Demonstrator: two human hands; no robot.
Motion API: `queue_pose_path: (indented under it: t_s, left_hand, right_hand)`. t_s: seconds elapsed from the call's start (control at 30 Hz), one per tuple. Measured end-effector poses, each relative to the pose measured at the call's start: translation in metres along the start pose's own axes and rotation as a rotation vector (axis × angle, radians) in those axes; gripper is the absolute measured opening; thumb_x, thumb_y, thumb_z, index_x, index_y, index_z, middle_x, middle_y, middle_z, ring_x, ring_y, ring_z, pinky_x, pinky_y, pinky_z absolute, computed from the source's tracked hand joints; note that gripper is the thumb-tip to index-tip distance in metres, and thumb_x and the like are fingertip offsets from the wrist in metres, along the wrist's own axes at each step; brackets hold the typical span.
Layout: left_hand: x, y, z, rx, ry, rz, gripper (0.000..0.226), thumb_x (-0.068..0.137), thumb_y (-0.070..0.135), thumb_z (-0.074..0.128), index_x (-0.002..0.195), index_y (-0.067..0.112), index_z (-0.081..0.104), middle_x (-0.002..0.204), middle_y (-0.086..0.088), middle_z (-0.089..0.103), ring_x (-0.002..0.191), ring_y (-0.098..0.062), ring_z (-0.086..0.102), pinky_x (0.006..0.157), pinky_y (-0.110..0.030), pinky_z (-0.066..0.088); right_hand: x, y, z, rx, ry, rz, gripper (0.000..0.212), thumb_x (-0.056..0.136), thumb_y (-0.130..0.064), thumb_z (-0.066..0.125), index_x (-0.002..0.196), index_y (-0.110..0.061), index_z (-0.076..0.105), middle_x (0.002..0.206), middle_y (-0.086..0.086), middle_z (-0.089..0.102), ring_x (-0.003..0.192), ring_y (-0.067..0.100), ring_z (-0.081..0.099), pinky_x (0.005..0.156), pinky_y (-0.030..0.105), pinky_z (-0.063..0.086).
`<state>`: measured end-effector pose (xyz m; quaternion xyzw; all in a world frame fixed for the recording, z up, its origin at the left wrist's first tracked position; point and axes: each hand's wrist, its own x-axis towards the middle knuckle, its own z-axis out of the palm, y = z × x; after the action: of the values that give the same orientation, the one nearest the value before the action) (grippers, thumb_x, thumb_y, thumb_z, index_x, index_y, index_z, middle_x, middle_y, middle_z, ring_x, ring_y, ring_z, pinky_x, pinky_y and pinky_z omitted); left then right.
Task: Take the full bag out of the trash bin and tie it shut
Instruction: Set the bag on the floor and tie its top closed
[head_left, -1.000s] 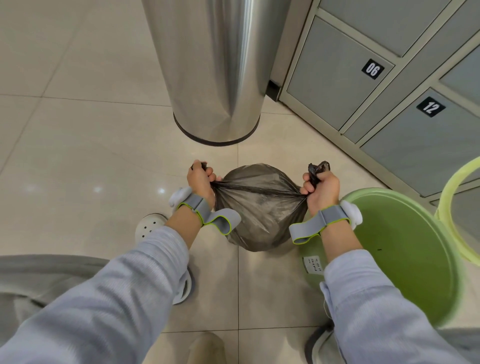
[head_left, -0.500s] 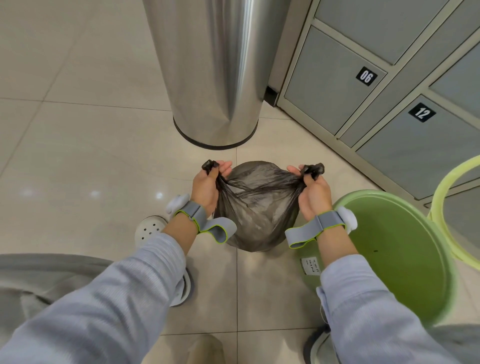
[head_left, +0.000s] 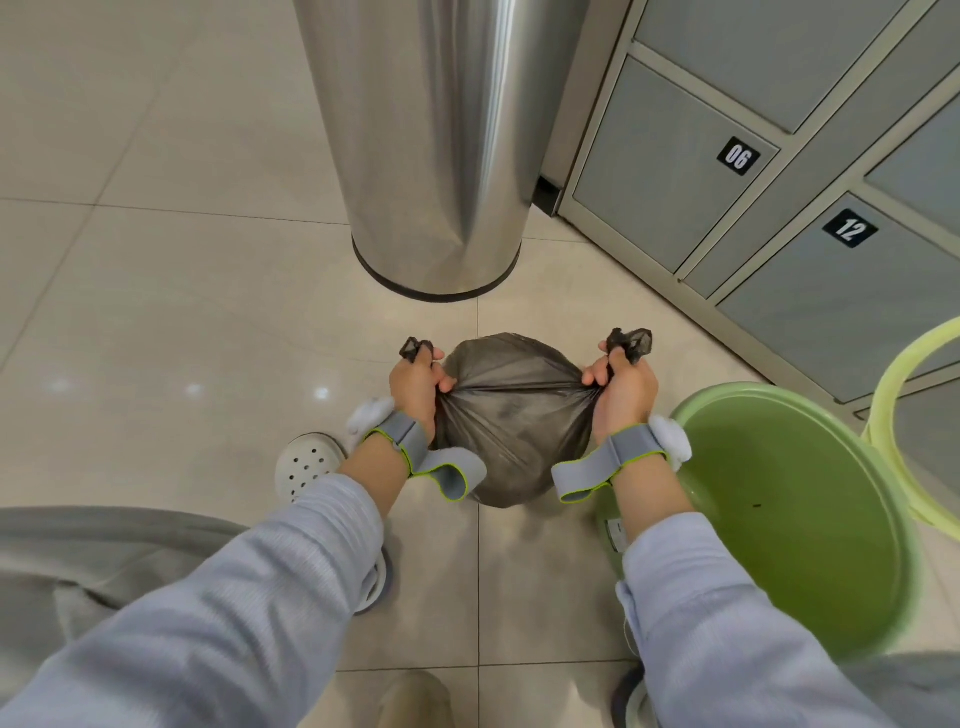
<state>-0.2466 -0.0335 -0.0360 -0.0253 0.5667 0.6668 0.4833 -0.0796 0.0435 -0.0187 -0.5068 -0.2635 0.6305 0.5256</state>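
Gripping bag (head_left: 511, 415) corners — left hand (head_left: 415, 387), right hand (head_left: 623, 389) — taut

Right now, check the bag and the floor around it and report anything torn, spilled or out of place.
Nothing stands out. The dark bag looks intact, its top ends pulled taut by the left hand and right hand. No spill shows on the tiled floor, and the green bin looks empty.

Ahead: steel column (head_left: 431, 156) stands on the floor (head_left: 156, 312) just beyond the bag (head_left: 511, 415).
Right: green bin (head_left: 810, 519) sits just beside the right hand (head_left: 623, 389); lockers (head_left: 779, 208) wall off the far right.
Left: open floor past the left hand (head_left: 415, 384); a white shoe (head_left: 306, 462) lies near.
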Motion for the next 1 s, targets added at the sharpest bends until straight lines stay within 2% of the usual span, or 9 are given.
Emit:
queue_pose_path:
  t_s: [0.13,0.3,0.37,0.47,0.6,0.67,0.77,0.93,1.0]
  left_hand:
    - [-0.003,-0.003,0.009,0.477,0.032,0.196,0.029,0.095,0.013,0.040,0.069,0.011,0.053,0.033,0.005,0.042,0.029,-0.005,0.036,0.047,-0.022,0.034]
    - [-0.009,-0.005,0.023,0.691,-0.153,0.388,0.026,0.095,0.010,0.039,0.073,0.014,0.052,0.058,0.003,0.049,0.060,-0.019,0.047,0.064,-0.026,0.041]
    - [-0.010,-0.007,0.025,0.780,-0.209,0.498,0.022,0.093,0.007,0.040,0.077,0.015,0.053,0.062,0.009,0.050,0.062,-0.013,0.049,0.062,-0.013,0.040]
    - [-0.010,-0.012,0.025,0.844,-0.330,0.601,0.020,0.092,0.003,0.039,0.081,0.016,0.051,0.063,0.007,0.050,0.060,0.000,0.050,0.056,-0.011,0.036]
    - [-0.014,-0.016,0.024,0.758,-0.353,0.608,0.040,0.088,0.000,0.037,0.068,0.034,0.043,0.062,0.008,0.048,0.057,0.003,0.047,0.059,-0.006,0.036]
    - [-0.016,-0.017,0.025,0.712,-0.343,0.577,0.041,0.089,0.001,0.037,0.067,0.035,0.043,0.060,0.008,0.047,0.057,-0.002,0.045,0.059,-0.007,0.037]
    - [-0.017,-0.018,0.024,0.715,-0.416,0.525,0.039,0.090,0.000,0.037,0.071,0.032,0.048,0.062,0.013,0.050,0.055,0.006,0.048,0.059,-0.005,0.038]
    - [-0.019,-0.017,0.021,0.885,-0.544,0.461,0.028,0.095,0.007,0.039,0.076,0.026,0.048,0.065,0.011,0.047,0.060,0.003,0.048,0.063,-0.010,0.038]
    - [-0.018,-0.019,0.020,0.951,-0.565,0.385,0.011,0.096,0.011,0.040,0.093,0.014,0.050,0.073,0.003,0.051,0.072,-0.010,0.050,0.074,-0.025,0.042]
  right_hand:
    - [0.001,0.015,0.008,-0.371,-0.056,-0.103,0.029,0.090,-0.002,0.041,0.067,-0.016,0.050,0.039,-0.009,0.037,0.038,0.007,0.031,0.049,0.025,0.032]
    - [-0.009,0.029,0.018,-0.628,-0.292,-0.145,0.038,0.086,-0.007,0.043,0.054,-0.026,0.051,0.043,-0.012,0.045,0.044,0.007,0.039,0.050,0.024,0.034]
    - [-0.014,0.032,0.021,-0.669,-0.350,-0.137,0.039,0.087,-0.005,0.042,0.058,-0.029,0.054,0.042,-0.015,0.052,0.042,-0.003,0.044,0.047,0.013,0.037]
    - [-0.020,0.034,0.026,-0.787,-0.409,-0.136,0.035,0.089,-0.007,0.042,0.067,-0.032,0.054,0.059,-0.015,0.052,0.053,-0.003,0.045,0.052,0.013,0.038]
    - [-0.023,0.039,0.027,-0.828,-0.426,-0.077,0.027,0.090,-0.008,0.039,0.085,-0.026,0.058,0.070,-0.009,0.053,0.064,0.005,0.047,0.062,0.021,0.038]
    - [-0.025,0.042,0.026,-0.876,-0.420,-0.069,0.025,0.092,-0.011,0.038,0.103,-0.015,0.061,0.090,0.005,0.064,0.082,0.019,0.057,0.076,0.030,0.044]
    - [-0.022,0.044,0.027,-0.911,-0.359,-0.010,0.030,0.094,-0.016,0.040,0.119,-0.008,0.054,0.116,0.017,0.061,0.104,0.029,0.057,0.088,0.036,0.044]
    - [-0.019,0.043,0.027,-0.903,-0.347,0.167,0.018,0.088,-0.010,0.044,0.105,-0.007,0.042,0.097,0.014,0.051,0.092,0.026,0.052,0.081,0.041,0.044]
    - [-0.021,0.043,0.025,-0.964,-0.398,0.138,0.025,0.088,-0.006,0.042,0.113,-0.002,0.039,0.097,0.013,0.050,0.090,0.024,0.050,0.078,0.038,0.042]
